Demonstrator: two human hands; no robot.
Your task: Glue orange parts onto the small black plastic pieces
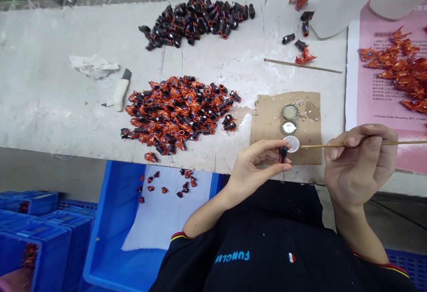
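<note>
Between the thumb and fingers of my left hand (pixel 258 165) is a small black part (pixel 283 154) with a reddish edge, held upright over the near edge of the cardboard. My right hand (pixel 362 163) pinches a thin wooden stick (pixel 315 146), its tip pointing left and close to a round white disc (pixel 293 144). Two bottle caps (pixel 289 127) lie just beyond the disc on the cardboard piece (pixel 267 118); one has a shiny, wet-looking filling. What coats the stick's tip, if anything, is too small to tell.
Piles of black parts (pixel 200 18) and orange-black pieces (pixel 173 114) cover the table's middle. Orange parts (pixel 400 71) lie on a pink sheet at right, near white bottles (pixel 343 2). A second stick (pixel 300 65) and a white-handled blade (pixel 122 89) lie beyond. A blue crate (pixel 111 221) stands below left.
</note>
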